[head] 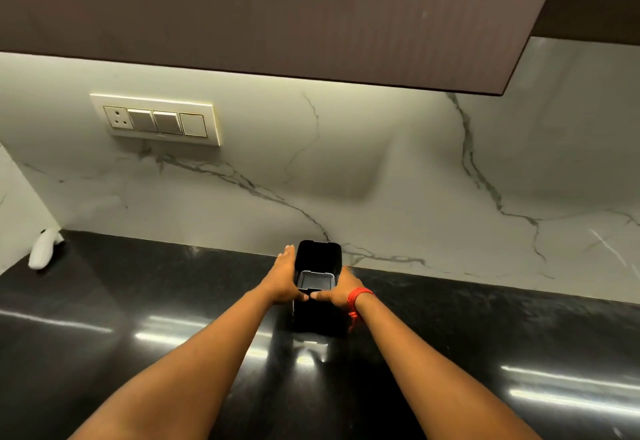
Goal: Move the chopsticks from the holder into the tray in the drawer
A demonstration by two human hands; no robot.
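Note:
A black rectangular holder (318, 256) with a grey inner insert stands upright on the dark countertop, close to the marble back wall. My left hand (283, 278) presses flat against its left side and my right hand (337, 289) against its right side; both thumbs meet on the front rim. A red thread circles my right wrist. The inside of the holder looks bare; no chopsticks show. No drawer or tray is in view.
The glossy black countertop (138, 335) runs left and right. A white crumpled object (43, 247) lies in the far left corner. A switch and socket plate (156, 119) sits on the wall. A dark upper cabinet (311, 24) hangs overhead.

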